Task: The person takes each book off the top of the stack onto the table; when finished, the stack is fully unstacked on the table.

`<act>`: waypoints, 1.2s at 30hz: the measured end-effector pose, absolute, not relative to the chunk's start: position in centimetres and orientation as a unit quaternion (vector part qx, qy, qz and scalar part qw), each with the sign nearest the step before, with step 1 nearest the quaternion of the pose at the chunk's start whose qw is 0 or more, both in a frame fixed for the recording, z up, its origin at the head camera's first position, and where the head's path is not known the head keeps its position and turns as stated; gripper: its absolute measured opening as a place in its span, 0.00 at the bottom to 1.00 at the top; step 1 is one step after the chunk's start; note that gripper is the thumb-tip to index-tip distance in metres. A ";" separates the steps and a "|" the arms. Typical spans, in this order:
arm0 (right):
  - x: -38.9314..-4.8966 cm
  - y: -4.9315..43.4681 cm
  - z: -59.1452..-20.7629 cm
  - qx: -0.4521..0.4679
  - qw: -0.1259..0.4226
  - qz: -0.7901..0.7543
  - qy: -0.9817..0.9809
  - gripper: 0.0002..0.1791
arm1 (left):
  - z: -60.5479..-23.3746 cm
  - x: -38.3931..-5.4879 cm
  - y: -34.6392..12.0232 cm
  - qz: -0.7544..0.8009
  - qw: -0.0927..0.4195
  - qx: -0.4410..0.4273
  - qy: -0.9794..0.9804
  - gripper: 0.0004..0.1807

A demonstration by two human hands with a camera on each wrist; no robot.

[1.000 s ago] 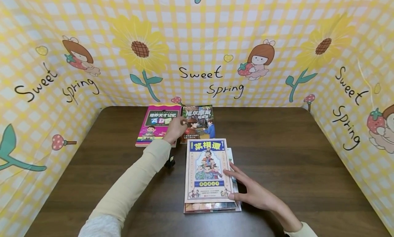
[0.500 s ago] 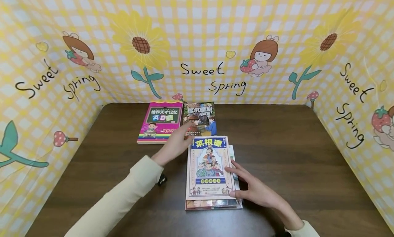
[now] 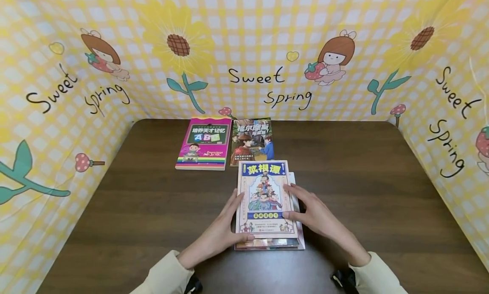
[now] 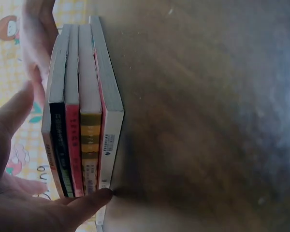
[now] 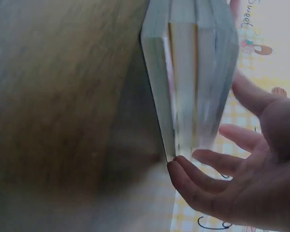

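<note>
A stack of several books lies near the middle of the table, topped by a pale book with a blue title band (image 3: 263, 200). Along the stack's left side rest the straight fingers of my left hand (image 3: 217, 232), its thumb over the front left corner of the cover. My right hand (image 3: 318, 213) touches the opposite side, with its thumb at the cover's right edge. In the left wrist view a fingertip meets the coloured spines (image 4: 87, 130). In the right wrist view, loosely bent fingers (image 5: 203, 188) lie by the page edges (image 5: 183, 82).
Behind the stack, a pink ABC book (image 3: 206, 154) and a darker book with two cartoon figures (image 3: 252, 143) lie side by side near the table's (image 3: 344, 158) back edge. Yellow checked cloth (image 3: 252, 43) walls the back and both sides.
My left hand has come back from the two rear books, across the darker cover, to the left side of the stack. The right hand stays at the stack's right side.
</note>
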State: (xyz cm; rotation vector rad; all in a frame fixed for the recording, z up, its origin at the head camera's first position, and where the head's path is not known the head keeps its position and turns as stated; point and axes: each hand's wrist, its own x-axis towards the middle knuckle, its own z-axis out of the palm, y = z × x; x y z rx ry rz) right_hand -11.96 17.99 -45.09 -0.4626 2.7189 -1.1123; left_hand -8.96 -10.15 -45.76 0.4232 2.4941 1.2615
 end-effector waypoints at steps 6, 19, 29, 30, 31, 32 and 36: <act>-12.3 18.0 -45.2 -0.142 0.105 -0.384 0.906 0.41 | -45.9 -9.0 -10.7 0.449 0.161 0.168 0.863 0.58; -12.8 18.7 -45.8 -0.111 0.123 -0.488 0.857 0.37 | -45.9 -9.2 -11.4 0.439 0.171 0.176 0.864 0.59; -13.7 20.7 -45.2 -0.087 0.164 -0.520 0.834 0.35 | -45.9 -9.4 -11.7 0.427 0.190 0.198 0.862 0.58; -13.8 20.9 -45.1 -0.088 0.168 -0.519 0.833 0.34 | -45.9 -9.5 -11.7 0.426 0.191 0.198 0.862 0.57; -14.0 21.1 -44.9 -0.091 0.172 -0.520 0.832 0.34 | -45.9 -9.5 -11.7 0.425 0.193 0.198 0.862 0.57; -14.2 21.3 -44.7 -0.094 0.176 -0.520 0.831 0.33 | -45.9 -9.5 -11.6 0.424 0.195 0.198 0.862 0.57; -14.8 22.0 -43.8 -0.099 0.186 -0.537 0.817 0.33 | -46.0 -9.5 -11.6 0.416 0.200 0.199 0.865 0.56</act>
